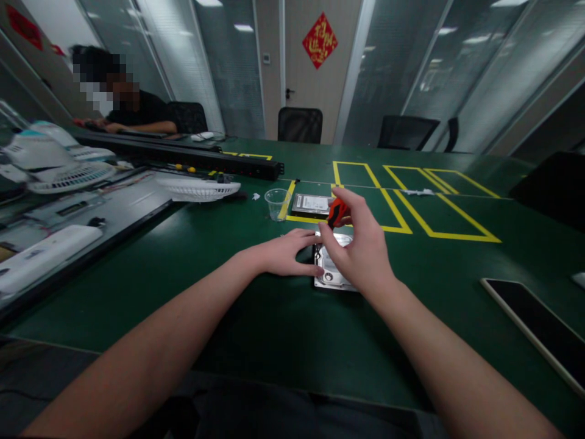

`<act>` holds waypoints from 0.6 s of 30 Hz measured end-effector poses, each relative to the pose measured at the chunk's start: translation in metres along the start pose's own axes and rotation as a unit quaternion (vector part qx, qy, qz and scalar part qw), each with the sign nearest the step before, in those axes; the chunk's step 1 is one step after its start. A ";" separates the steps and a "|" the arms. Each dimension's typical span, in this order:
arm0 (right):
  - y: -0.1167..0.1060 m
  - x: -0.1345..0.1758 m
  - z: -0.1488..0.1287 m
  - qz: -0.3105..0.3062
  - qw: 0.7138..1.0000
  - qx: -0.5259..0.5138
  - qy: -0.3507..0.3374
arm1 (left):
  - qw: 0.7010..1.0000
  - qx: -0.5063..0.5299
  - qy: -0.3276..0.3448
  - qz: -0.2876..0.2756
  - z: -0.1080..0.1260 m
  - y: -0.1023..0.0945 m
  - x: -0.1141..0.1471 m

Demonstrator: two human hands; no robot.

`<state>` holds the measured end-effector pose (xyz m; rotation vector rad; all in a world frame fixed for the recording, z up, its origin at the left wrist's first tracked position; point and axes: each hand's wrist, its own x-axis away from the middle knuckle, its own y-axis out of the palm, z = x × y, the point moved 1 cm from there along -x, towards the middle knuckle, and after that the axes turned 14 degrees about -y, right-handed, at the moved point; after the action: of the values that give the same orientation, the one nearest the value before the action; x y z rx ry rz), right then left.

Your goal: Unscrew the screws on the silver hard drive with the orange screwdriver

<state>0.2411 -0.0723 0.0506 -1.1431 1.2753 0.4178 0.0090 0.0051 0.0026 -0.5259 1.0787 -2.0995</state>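
Red and black, one screwdriver (337,212): gripped by its handle between the thumb and fingers of your right hand (363,247); its shaft cannot be made out. Your left hand (290,253), one: fingers and thumb spread apart, closed round nothing, tips at the left side of the hard drive (336,281).

Hard drives, two. The first lies under both your hands on the green table (256,323), metal cover up, its right part hidden by your right hand. The second, a labelled hard drive (311,203), lies just beyond it, label up, partly behind the screwdriver and right hand.

Clear plastic cup (276,207), one: upright, just left of the labelled drive and near your left hand. Small white scrap (256,196), one, left of the cup. Crumpled white piece (418,192), one, farther right. Yellow tape outlines (464,236), several, overlapping. Device with black screen (539,329), one, flat, well right of your work.

To your left, crowding that side: one curved white slatted piece (198,189), one long black bar (242,164), one long white casing (50,259), and a flat grey panel (123,198).

Across the table: one co-worker (141,110), seated at far left. Red diamond paper (320,41), one, on the door (304,88).
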 end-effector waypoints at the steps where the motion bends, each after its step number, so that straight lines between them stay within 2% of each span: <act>1: -0.001 -0.001 0.000 -0.001 1.000 0.005 -0.001 | 1.000 -0.001 0.001 0.001 0.000 0.000 0.000; 7: 0.000 0.000 0.000 0.007 1.000 0.026 0.000 | 1.000 -0.008 -0.013 -0.003 0.001 -0.001 0.001; 14: 0.003 0.005 0.003 0.002 0.999 0.000 0.032 | 1.000 0.000 0.002 -0.011 0.002 -0.002 0.000; 18: 0.001 0.002 0.000 -0.005 1.000 -0.007 0.027 | 1.000 0.001 -0.005 -0.002 0.002 -0.001 0.000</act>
<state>0.2408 -0.0726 0.0486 -1.1787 1.3149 0.3909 0.0103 0.0044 0.0044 -0.5365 1.0705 -2.0992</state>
